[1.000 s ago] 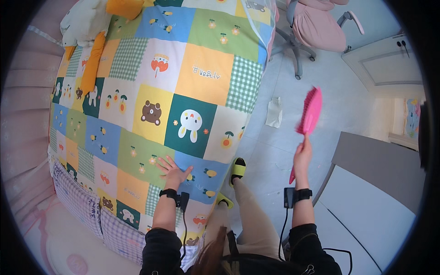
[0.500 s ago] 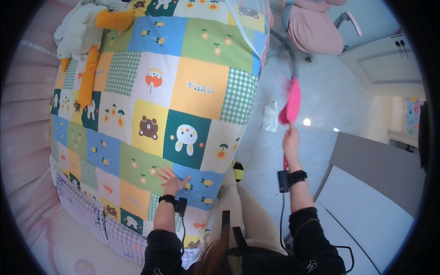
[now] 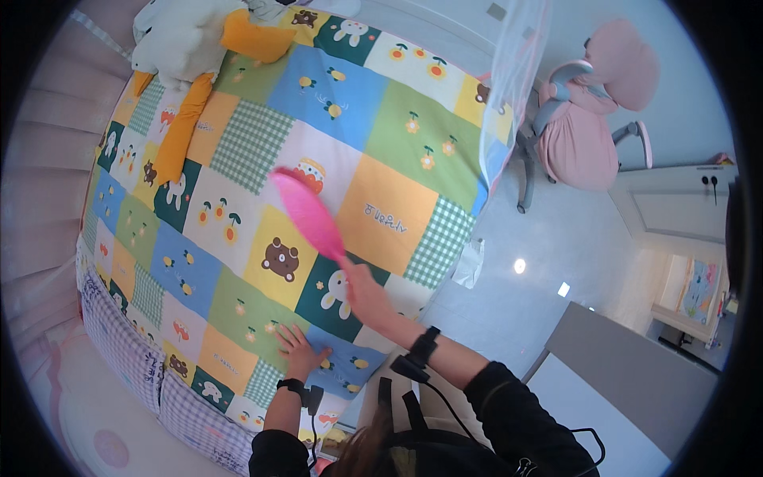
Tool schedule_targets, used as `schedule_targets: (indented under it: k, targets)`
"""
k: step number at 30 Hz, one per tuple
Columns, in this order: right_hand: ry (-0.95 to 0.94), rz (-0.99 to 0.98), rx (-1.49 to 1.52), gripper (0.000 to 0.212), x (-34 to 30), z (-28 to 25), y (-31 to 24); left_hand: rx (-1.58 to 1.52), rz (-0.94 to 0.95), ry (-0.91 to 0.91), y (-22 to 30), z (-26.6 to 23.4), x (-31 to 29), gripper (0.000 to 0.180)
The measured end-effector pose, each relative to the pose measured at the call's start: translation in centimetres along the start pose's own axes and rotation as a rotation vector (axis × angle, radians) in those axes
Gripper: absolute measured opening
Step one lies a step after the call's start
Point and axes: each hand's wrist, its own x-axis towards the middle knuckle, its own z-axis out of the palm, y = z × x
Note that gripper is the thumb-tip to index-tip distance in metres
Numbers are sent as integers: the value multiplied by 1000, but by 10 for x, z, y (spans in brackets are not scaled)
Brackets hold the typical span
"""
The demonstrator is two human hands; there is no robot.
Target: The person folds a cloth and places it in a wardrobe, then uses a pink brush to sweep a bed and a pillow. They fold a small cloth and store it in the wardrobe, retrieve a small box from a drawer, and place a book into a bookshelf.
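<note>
In my right hand (image 3: 368, 296) is the handle of a pink bed brush (image 3: 308, 213), my fingers wrapped round it. Its long oval head lies over the patchwork bedspread (image 3: 387, 193), across the yellow bear square and the white square behind it. Whether the bristles press on the cloth is hidden under the head. My left hand (image 3: 298, 354) rests flat on the green and blue squares nearer to me, fingers spread. Both wrists carry black straps with small cabled boxes.
A white plush toy (image 3: 181, 49) with orange limbs lies at the bed's far left. Checked pillows (image 3: 123, 338) line the near left edge. Right of the bed are a pink swivel chair (image 3: 579, 143), a white paper or bag (image 3: 470, 265) on the floor, and a grey-white cabinet (image 3: 616, 362).
My right hand has swung the brush from above the floor on the right, leftward onto the bed. My left hand stays on the bedspread. The view has shifted somewhat.
</note>
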Motion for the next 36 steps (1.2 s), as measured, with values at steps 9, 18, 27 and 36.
schedule_targets:
  k: [9,18,27,36]
  targets:
    - [181,-81,-520,17,185,-147,73,-14,-84,-51,10,-24,-3,115]
    - [86,279,-1396,18,276,-342,157,-506,-185,714,43,-112,17,40]
    - [36,261,-1230,27,312,-381,188,-799,-422,659,68,-75,52,35]
    - [71,310,-1013,24,310,-393,221,-892,-14,830,88,-237,60,25]
